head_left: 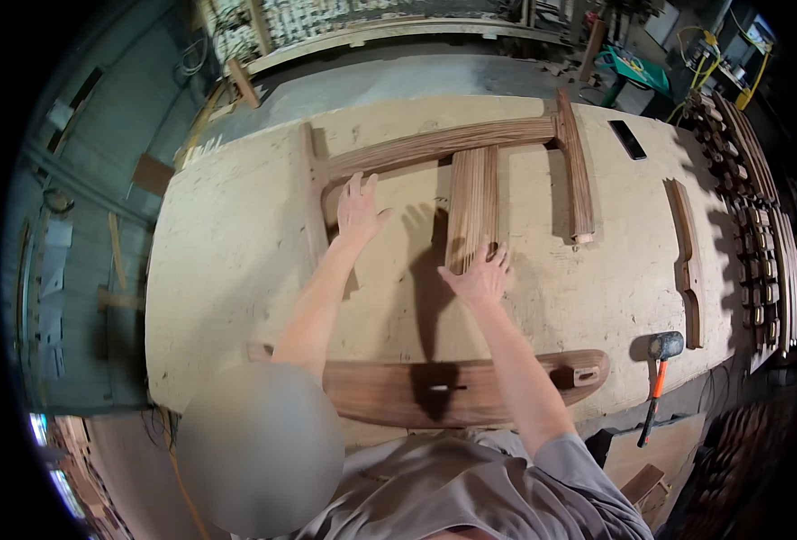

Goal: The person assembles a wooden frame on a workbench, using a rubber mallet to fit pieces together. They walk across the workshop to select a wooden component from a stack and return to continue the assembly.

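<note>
Wooden frame (507, 133) lies on the pale worktable (218, 270), a broad slat (473, 193) meeting its curved rail (389, 155). Right hand (481, 281): at the slat's near end; grip cannot be determined. Left hand (358, 211): spread, grasping nothing, near the rail; contact unconfirmed. Curved board (475, 396) lies nearest the person; mallet (659, 380) and phone (627, 139) to the right.

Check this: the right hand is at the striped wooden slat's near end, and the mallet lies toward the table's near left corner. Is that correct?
No: the head view shows the mallet toward the near right corner of the table. The right hand is indeed at the near end of the striped wooden slat.
</note>
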Action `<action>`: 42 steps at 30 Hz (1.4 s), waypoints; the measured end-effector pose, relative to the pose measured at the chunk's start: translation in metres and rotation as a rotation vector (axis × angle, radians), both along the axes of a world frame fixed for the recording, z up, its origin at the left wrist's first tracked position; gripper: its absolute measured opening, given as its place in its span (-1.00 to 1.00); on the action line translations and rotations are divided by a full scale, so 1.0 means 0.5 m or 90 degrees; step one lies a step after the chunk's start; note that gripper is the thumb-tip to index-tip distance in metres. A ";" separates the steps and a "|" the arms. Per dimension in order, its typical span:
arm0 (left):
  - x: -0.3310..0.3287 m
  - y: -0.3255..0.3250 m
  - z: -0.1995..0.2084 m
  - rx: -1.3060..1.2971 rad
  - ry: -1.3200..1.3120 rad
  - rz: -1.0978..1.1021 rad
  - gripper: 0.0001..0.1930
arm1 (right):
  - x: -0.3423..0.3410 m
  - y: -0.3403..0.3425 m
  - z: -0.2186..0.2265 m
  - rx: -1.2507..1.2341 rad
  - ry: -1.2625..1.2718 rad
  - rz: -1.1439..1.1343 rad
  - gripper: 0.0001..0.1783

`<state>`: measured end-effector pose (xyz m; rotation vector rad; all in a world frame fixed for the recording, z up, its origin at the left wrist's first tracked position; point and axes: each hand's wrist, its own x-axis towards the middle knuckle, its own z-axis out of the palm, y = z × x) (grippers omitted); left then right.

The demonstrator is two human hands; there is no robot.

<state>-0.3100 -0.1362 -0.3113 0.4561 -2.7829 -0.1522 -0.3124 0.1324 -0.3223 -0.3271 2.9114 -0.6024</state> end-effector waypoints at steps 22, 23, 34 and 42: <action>-0.291 -0.113 -0.121 -0.136 0.012 -0.071 -0.29 | -0.048 -0.030 -0.044 0.058 0.011 -0.059 0.10; -0.283 -0.110 -0.123 -0.126 -0.011 -0.065 -0.28 | -0.059 0.015 -0.041 0.070 -0.004 -0.051 0.10; -0.261 -0.097 -0.091 0.039 -0.097 -0.014 -0.23 | 0.051 0.171 0.042 -0.225 -0.103 -0.016 0.04; 0.151 0.149 0.087 1.177 0.254 0.038 -0.51 | 0.176 0.323 0.128 -0.855 -0.740 0.197 -0.01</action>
